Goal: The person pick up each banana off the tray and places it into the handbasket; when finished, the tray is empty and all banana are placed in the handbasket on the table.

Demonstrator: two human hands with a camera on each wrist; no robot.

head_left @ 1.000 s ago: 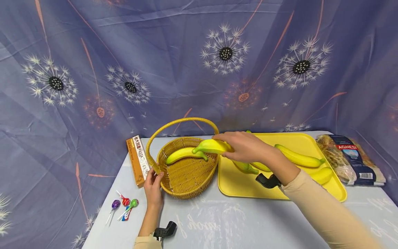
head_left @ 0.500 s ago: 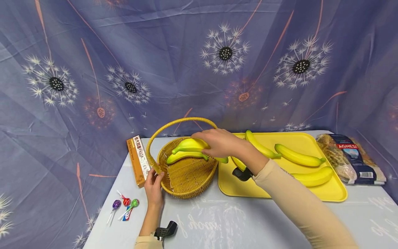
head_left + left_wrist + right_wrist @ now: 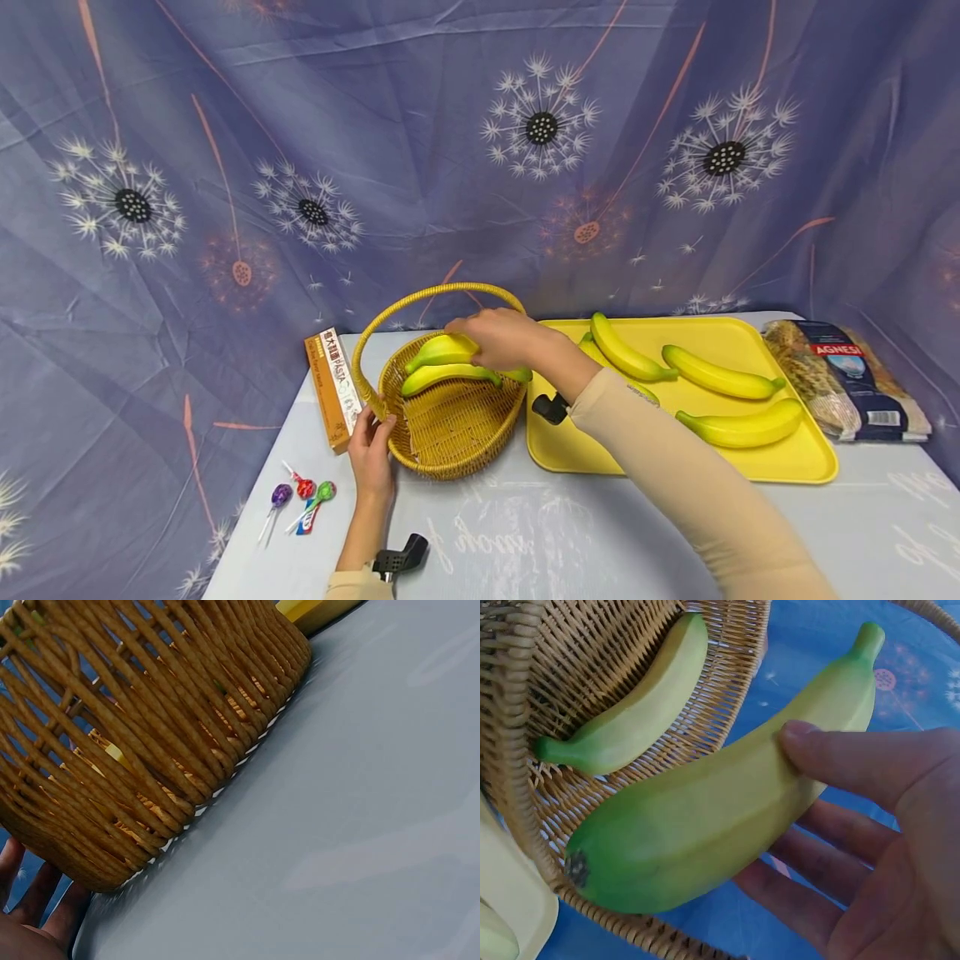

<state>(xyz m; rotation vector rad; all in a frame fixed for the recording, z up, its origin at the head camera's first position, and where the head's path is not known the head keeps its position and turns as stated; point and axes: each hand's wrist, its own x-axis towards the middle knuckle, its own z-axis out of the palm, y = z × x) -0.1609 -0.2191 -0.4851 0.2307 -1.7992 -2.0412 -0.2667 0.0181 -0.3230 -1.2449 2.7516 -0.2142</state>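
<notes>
"PASTA" reads in capitals down the white face of the orange box lying left of the wicker basket; the characters above it are too small to make out. Far right, the dark pasta bag shows "AGNESI" on a red band, with a barcode lower down, digits unreadable.

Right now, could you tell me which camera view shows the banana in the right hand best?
The right wrist view: the held banana fills the frame, thumb on top, fingers beneath, above the basket rim. The head view shows the same banana small and partly hidden by the right hand. The left wrist view shows only basket wall, no held banana.
</notes>
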